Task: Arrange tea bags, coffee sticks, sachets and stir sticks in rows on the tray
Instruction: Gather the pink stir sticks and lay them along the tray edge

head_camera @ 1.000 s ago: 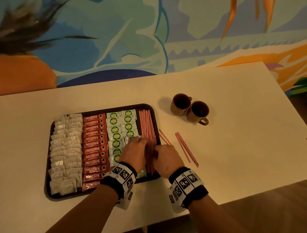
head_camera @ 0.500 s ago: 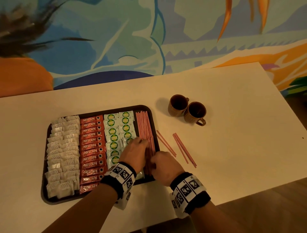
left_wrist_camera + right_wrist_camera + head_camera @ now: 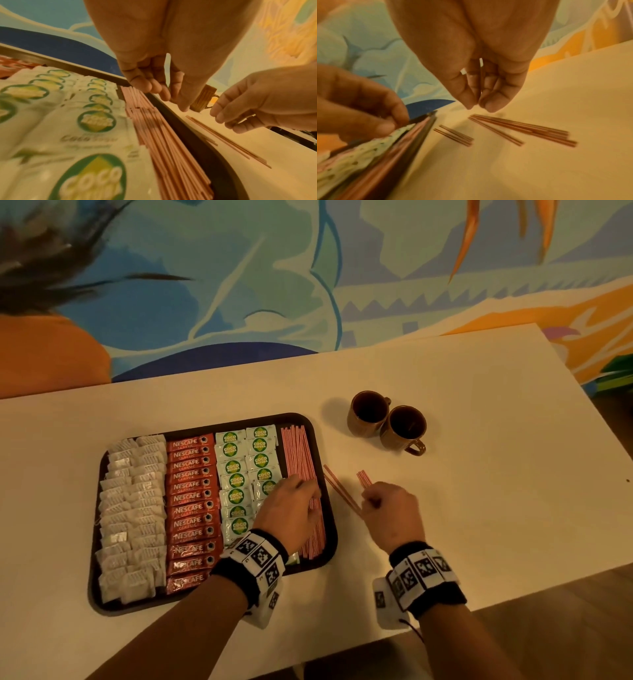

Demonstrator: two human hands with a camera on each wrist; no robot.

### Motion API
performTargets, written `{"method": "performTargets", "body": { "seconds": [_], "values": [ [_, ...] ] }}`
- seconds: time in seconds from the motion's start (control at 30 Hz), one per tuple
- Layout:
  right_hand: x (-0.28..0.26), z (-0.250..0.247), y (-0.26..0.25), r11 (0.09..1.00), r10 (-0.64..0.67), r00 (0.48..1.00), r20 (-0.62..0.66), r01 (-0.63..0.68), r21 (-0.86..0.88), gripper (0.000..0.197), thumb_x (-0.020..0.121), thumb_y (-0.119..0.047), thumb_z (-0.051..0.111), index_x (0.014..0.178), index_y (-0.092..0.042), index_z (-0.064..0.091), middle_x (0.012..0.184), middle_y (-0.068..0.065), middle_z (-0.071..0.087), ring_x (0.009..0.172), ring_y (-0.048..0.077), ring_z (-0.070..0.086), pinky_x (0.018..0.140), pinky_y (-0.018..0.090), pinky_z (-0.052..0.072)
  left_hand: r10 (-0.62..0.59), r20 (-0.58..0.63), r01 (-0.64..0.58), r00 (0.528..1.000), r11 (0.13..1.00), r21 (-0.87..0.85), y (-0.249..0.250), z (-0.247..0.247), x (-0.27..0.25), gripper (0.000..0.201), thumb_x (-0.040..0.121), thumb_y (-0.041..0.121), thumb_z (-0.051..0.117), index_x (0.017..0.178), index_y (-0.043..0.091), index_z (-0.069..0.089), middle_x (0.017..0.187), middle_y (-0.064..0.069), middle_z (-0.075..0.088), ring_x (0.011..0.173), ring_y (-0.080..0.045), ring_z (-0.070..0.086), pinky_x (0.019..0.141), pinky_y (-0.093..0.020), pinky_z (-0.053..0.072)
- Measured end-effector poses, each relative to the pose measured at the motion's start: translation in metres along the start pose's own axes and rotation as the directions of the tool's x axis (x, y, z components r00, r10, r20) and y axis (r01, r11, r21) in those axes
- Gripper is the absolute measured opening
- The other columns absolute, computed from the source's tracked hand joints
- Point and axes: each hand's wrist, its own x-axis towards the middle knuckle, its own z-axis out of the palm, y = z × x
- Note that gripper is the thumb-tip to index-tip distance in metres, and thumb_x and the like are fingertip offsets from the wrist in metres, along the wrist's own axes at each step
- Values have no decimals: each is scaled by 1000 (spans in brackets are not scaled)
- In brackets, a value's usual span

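A dark tray (image 3: 239, 418) holds rows of white tea bags (image 3: 132, 508), red coffee sticks (image 3: 191, 508), green-and-white sachets (image 3: 236, 474) and pink stir sticks (image 3: 298, 453). My left hand (image 3: 308, 491) hangs over the stir stick row (image 3: 163, 135), fingers relaxed, tips at the sticks, holding nothing. Two small groups of loose stir sticks (image 3: 342, 491) lie on the table right of the tray. My right hand (image 3: 371, 501) hovers just above the loose stir sticks (image 3: 522, 129). Its fingertips (image 3: 469, 104) are drawn close together and grip none of them.
Two brown cups (image 3: 368, 417) (image 3: 406, 428) stand side by side behind the loose sticks. The pale table (image 3: 496, 491) runs on to the right, its front edge close below my wrists. A painted wall rises behind it.
My right hand has left the tray's stir stick row and moved right, over the loose sticks on the table. My left hand stays at the row.
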Motion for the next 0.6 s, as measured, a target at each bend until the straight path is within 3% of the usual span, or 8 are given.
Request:
{"method": "performTargets", "body": {
  "seconds": [0.13, 0.3, 0.47, 0.6],
  "values": [
    [14, 3, 25, 989, 129, 989, -68, -134, -65, 30, 94, -21, 65, 123, -15, 68, 116, 7, 62, 106, 26, 62, 94, 37, 53, 96, -5, -96, 995, 995, 12, 17, -1, 18, 21, 95, 29, 65, 115, 27, 63, 121, 7, 55, 118, -15, 47, 102, -33, 45],
    [12, 16, 28, 973, 85, 996, -18, -87, -215, 27, 98, -27, 58, 120, -10, 64, 115, 11, 60, 109, 31, 57, 93, 39, 51, 147, 48, -150, 988, 987, 58, 37, 3, 44, 18, 94, 27, 65, 113, 26, 65, 114, 4, 58, 111, -18, 50, 96, -35, 47],
    [18, 16, 22, 941, 74, 996, 46, -54, -334, 25, 101, -17, 46, 118, -4, 58, 117, 16, 60, 111, 34, 56, 91, 40, 49, 54, 101, -52, 993, 998, -27, 45, 15, 51, 15, 93, 21, 66, 107, 27, 67, 107, 6, 59, 103, -14, 55, 90, -31, 50],
    [26, 24, 28, 923, 93, 993, 79, -56, -381, 30, 100, -18, 39, 119, -5, 58, 117, 15, 59, 106, 34, 55, 82, 38, 46, -45, 139, 67, 989, 985, -160, 52, 24, 53, 17, 89, 13, 68, 102, 23, 71, 99, 8, 59, 92, -11, 63, 81, -20, 49]
  ]
}}
